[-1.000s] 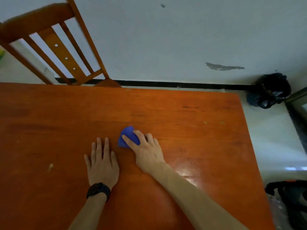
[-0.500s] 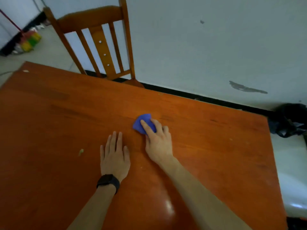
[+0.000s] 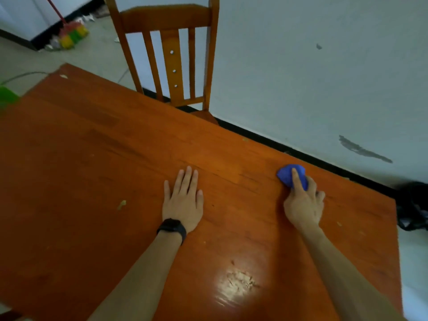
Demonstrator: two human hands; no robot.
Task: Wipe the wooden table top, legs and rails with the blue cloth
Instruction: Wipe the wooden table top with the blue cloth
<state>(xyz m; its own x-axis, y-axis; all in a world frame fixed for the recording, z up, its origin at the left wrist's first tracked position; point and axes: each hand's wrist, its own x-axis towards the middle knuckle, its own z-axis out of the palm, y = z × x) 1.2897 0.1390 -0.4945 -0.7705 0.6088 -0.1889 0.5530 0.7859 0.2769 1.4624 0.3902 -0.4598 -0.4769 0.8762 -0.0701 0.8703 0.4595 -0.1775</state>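
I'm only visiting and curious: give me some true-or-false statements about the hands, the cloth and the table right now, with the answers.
1. The right hand holds a crumpled blue cloth against the orange-brown wooden table top. True.
2. The left hand grips a second cloth. False: it lies flat on the bare wood, holding nothing.
3. The right wrist wears a black band. False: the black wristband is on the left wrist.
4. A slat-backed wooden chair stands at the table's far edge. True.

Left grip [image 3: 183,202] flat, right grip [image 3: 302,205] curled
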